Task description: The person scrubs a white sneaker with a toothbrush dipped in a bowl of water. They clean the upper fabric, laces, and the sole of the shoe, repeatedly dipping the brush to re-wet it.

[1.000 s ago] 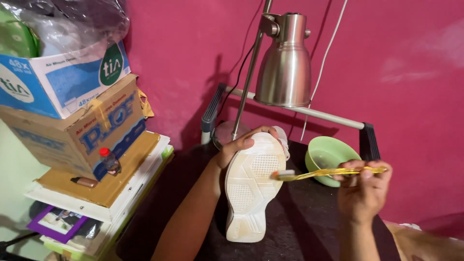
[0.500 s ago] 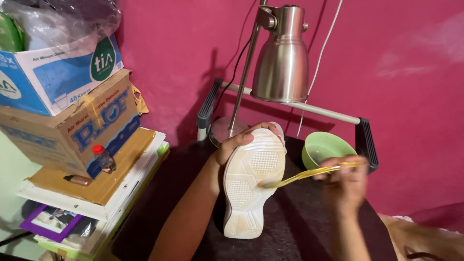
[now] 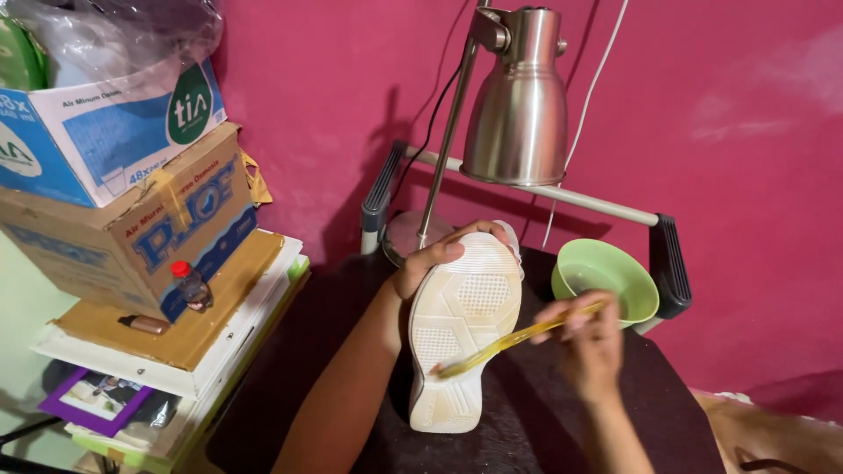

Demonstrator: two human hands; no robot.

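A home corner: pink wall (image 3: 720, 105), desk lamp (image 3: 514, 96), stacked cardboard boxes (image 3: 132, 202).

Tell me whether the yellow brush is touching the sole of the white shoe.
Touching. The head view shows the tip of the yellow brush, held in the right hand, pressed against the upturned sole of the white shoe, with no gap between them.

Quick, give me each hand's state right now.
Left hand: closed around the white shoe, sole up.
Right hand: closed on the yellow toothbrush, bristles on the sole.
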